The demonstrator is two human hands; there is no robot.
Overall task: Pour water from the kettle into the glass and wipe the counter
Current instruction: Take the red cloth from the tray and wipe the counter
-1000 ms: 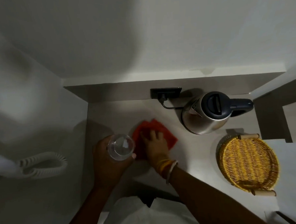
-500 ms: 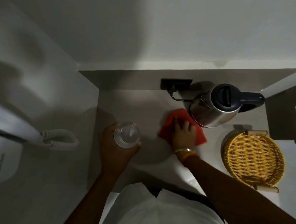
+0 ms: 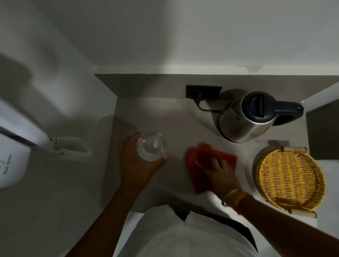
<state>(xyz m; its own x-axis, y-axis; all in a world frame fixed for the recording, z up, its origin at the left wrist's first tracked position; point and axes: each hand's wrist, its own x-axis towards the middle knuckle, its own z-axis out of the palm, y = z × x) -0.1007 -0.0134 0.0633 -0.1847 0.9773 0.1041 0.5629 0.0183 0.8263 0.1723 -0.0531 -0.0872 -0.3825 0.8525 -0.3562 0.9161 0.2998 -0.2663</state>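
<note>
A clear glass (image 3: 151, 145) is gripped by my left hand (image 3: 136, 161) above the left part of the pale counter (image 3: 164, 116). My right hand (image 3: 218, 172) presses flat on a red cloth (image 3: 198, 166) lying on the counter's middle, close to the front edge. The steel kettle (image 3: 246, 118) with a dark lid and handle stands at the back right, its cord plugged into a black socket (image 3: 203, 90). Whether the glass holds water is hard to tell.
A yellow wicker basket (image 3: 289, 178) sits at the right of the counter, below the kettle. A wall-mounted hair dryer (image 3: 7, 152) with a coiled cord (image 3: 71, 148) hangs on the left wall. Walls close the counter at back and left.
My right hand has slid the red cloth from beside the kettle back toward the counter's front edge. My left hand keeps the glass held at the left.
</note>
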